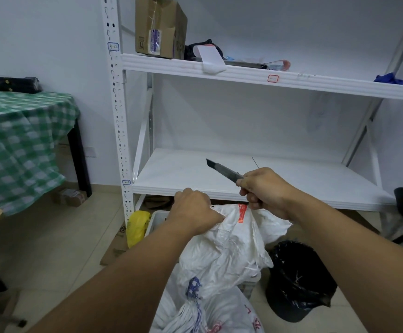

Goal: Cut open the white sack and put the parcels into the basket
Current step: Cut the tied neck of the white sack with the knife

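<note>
Before the white metal rack, the white sack stands between a pale basket, whose rim shows beside the left forearm, and a black-lined bin. The left hand grips the sack's bunched top, while the right hand, just above it, is closed round a utility knife pointing up and left. The sack's red label and blue print are too crumpled to read, and the rack's blue-framed tag and red-framed tag are too small.

sack before the shelf rack, basket behind it, bin right, table far left
</note>
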